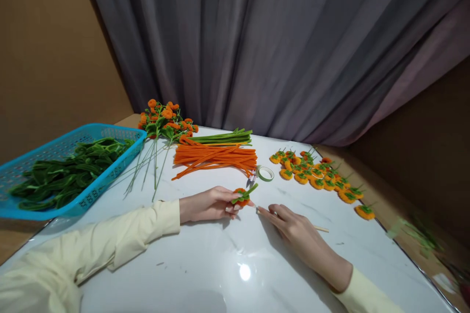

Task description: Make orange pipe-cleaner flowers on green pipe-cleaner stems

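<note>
Over the white table, my left hand [211, 204] is closed, pinching an orange fuzzy flower head [240, 196] between thumb and fingers. Green leafy pieces sit on the flower, and one green strip sticks out to the upper right. Just right of it, my right hand [293, 227] is closed around a thin pale wooden stick [322, 229]. One end of that stick shows at the fingertips, pointing toward the flower but apart from it; the other end emerges behind the hand. Beyond my left hand lie small scissors [251, 179], partly hidden, and a roll of green tape [265, 173].
A blue plastic basket [137, 149] with dark green fuzzy leaves stands left. Finished-looking orange flowers on stems [167, 115] lie at the back. Orange pipe cleaners [215, 156] and green pipe cleaners [220, 138] are bundled mid-table. Several orange flower heads [317, 182] line the right side.
</note>
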A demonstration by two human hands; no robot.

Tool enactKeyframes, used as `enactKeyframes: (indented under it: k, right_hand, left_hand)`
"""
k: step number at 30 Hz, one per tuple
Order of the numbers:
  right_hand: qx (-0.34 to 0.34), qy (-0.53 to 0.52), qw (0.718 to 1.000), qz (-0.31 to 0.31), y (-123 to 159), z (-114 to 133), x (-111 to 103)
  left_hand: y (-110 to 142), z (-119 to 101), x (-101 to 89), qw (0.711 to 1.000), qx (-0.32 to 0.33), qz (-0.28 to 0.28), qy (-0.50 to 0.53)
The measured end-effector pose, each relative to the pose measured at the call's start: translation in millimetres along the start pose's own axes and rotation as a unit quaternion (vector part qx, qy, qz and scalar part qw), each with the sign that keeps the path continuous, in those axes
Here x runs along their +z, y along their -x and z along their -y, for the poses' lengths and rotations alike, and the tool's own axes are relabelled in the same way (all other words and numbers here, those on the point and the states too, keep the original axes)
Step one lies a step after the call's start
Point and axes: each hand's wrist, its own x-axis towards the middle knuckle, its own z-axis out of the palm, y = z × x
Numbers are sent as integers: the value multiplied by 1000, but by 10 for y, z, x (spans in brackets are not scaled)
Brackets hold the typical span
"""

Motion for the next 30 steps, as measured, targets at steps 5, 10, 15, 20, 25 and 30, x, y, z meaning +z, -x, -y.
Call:
enactKeyframes:
  k: [5, 10, 15, 20, 25, 30]
  right_hand:
    - [-1, -15, 1000, -25, -16, 15, 72]
    - [10, -144, 981, -130, -135, 106, -26]
    - [-34, -145, 978, -147, -260, 222, -165]
    - [-53, -63, 989, -123, -369, 317, -195]
    - [-3, -34, 996, -82, -454, 432, -238]
    - [33, -215, 975, -41, -406, 376, -433]
  left_hand:
    - [4, 41, 11, 1000, -18, 13, -10]
    - [-2, 63, 41, 999, -32, 12, -30]
    - [-20, 106, 57, 999, -44, -2, -24]
    - [-38, 163, 32, 999, -44, -4, -9]
    - [-45, 186, 29, 999, -50, -19, 8]
    - [-35, 162, 17, 998, -43, -6, 50]
